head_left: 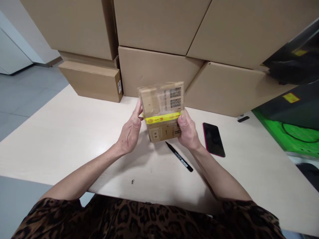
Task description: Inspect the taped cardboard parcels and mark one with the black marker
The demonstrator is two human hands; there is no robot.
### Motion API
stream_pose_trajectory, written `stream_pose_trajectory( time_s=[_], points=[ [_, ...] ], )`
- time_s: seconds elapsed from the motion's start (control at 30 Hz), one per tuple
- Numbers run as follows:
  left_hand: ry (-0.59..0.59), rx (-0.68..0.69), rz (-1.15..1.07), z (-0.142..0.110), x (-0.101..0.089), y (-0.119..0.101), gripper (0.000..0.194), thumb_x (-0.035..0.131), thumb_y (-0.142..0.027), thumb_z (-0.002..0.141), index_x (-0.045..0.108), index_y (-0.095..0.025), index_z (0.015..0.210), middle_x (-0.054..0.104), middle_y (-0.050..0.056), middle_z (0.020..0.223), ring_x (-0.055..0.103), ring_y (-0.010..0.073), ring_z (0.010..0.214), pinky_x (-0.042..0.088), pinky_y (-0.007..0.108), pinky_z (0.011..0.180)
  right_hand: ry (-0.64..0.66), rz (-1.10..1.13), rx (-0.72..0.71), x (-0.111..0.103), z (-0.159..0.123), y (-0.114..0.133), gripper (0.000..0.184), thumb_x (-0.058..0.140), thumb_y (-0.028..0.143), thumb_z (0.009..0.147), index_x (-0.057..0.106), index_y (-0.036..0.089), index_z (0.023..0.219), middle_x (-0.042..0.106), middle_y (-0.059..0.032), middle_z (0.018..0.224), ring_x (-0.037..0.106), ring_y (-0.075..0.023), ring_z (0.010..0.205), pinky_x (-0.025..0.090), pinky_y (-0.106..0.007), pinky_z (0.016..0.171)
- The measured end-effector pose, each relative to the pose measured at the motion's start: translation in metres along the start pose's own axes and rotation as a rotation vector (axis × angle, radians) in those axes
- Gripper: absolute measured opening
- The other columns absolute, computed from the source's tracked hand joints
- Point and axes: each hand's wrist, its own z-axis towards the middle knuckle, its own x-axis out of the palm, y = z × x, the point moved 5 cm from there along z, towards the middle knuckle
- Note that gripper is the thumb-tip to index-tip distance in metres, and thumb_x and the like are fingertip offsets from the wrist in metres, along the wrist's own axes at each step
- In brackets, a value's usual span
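I hold a small cardboard box (161, 109) above the pale table (62, 139), tilted toward me. It has a yellow tape band across its middle, clear tape and printed codes on top, and socket drawings on its lower face. My left hand (131, 131) presses its left side with the fingers wrapped behind. My right hand (188, 131) grips its right side, thumb on the yellow band.
A black marker pen (179, 156) lies on the table just below the box. A dark phone with a red edge (213, 139) lies to the right. Large cardboard boxes (149, 26) are stacked along the table's far side. A green and black object (291, 132) sits at right.
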Motion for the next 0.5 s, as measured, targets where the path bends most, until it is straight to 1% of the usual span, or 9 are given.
stream_pose_trajectory(
  time_s=[0.07,0.13,0.2,0.27,0.33,0.4,0.43,0.5],
  points=[
    [0.021,0.059,0.125,-0.004,0.001,0.004,0.068,0.028,-0.065,0.111,0.021,-0.040,0.174,0.038,0.007,0.178,0.039,0.0356,0.162,0.036,0.061,0.129,-0.069,0.116,0.044,-0.003,0.005,-0.007,0.048,0.066,0.069,0.097,0.075,0.033,0.128,0.076,-0.0026,0.142,0.055,-0.0300,0.154,0.042,-0.051,0.132],
    [0.022,0.111,0.249,-0.009,0.003,0.007,0.072,0.042,-0.063,0.110,0.019,-0.042,0.174,0.033,0.006,0.181,0.031,0.0360,0.165,0.027,0.063,0.132,-0.115,0.200,0.081,-0.004,0.010,-0.013,0.045,0.071,0.069,0.093,0.078,0.031,0.117,0.081,-0.0039,0.129,0.059,-0.0303,0.150,0.050,-0.051,0.126],
    [0.029,0.142,0.324,-0.012,0.005,0.009,0.074,0.049,-0.059,0.109,0.017,-0.043,0.174,0.027,0.007,0.182,0.028,0.0355,0.167,0.023,0.063,0.133,-0.145,0.235,0.082,-0.006,0.013,-0.014,0.043,0.076,0.068,0.090,0.079,0.031,0.112,0.083,-0.0038,0.122,0.061,-0.0302,0.148,0.052,-0.052,0.124],
    [0.050,0.158,0.357,-0.014,0.009,0.010,0.074,0.051,-0.055,0.109,0.017,-0.043,0.174,0.023,0.009,0.184,0.027,0.0352,0.167,0.024,0.061,0.133,-0.184,0.203,0.042,-0.010,0.015,-0.009,0.040,0.077,0.066,0.090,0.079,0.032,0.111,0.083,-0.0023,0.120,0.061,-0.0287,0.148,0.050,-0.051,0.125],
    [0.075,0.184,0.373,-0.015,0.014,0.010,0.076,0.053,-0.053,0.109,0.016,-0.043,0.174,0.017,0.010,0.185,0.024,0.0355,0.169,0.024,0.060,0.134,-0.231,0.082,-0.018,-0.017,0.015,-0.001,0.037,0.073,0.064,0.094,0.079,0.034,0.114,0.082,-0.0010,0.125,0.061,-0.0274,0.147,0.046,-0.049,0.128],
    [0.096,0.223,0.385,-0.015,0.020,0.011,0.081,0.057,-0.051,0.107,0.013,-0.043,0.175,0.010,0.011,0.186,0.021,0.0362,0.170,0.024,0.060,0.134,-0.250,-0.079,-0.053,-0.023,0.012,0.004,0.041,0.069,0.064,0.098,0.076,0.035,0.126,0.077,-0.0014,0.136,0.060,-0.0281,0.147,0.041,-0.050,0.132],
    [0.105,0.241,0.385,-0.015,0.022,0.012,0.084,0.059,-0.051,0.107,0.011,-0.044,0.175,0.006,0.011,0.186,0.019,0.0369,0.171,0.024,0.061,0.134,-0.240,-0.150,-0.056,-0.025,0.011,0.004,0.048,0.069,0.065,0.097,0.072,0.036,0.135,0.072,-0.0023,0.144,0.058,-0.0294,0.150,0.038,-0.052,0.133],
    [0.122,0.260,0.384,-0.015,0.027,0.014,0.090,0.062,-0.051,0.105,0.006,-0.044,0.175,-0.002,0.011,0.186,0.014,0.0387,0.171,0.026,0.064,0.133,-0.197,-0.249,-0.059,-0.026,0.007,-0.001,0.072,0.075,0.068,0.090,0.058,0.038,0.153,0.058,-0.0047,0.162,0.045,-0.0335,0.160,0.029,-0.059,0.136]
  ],
)
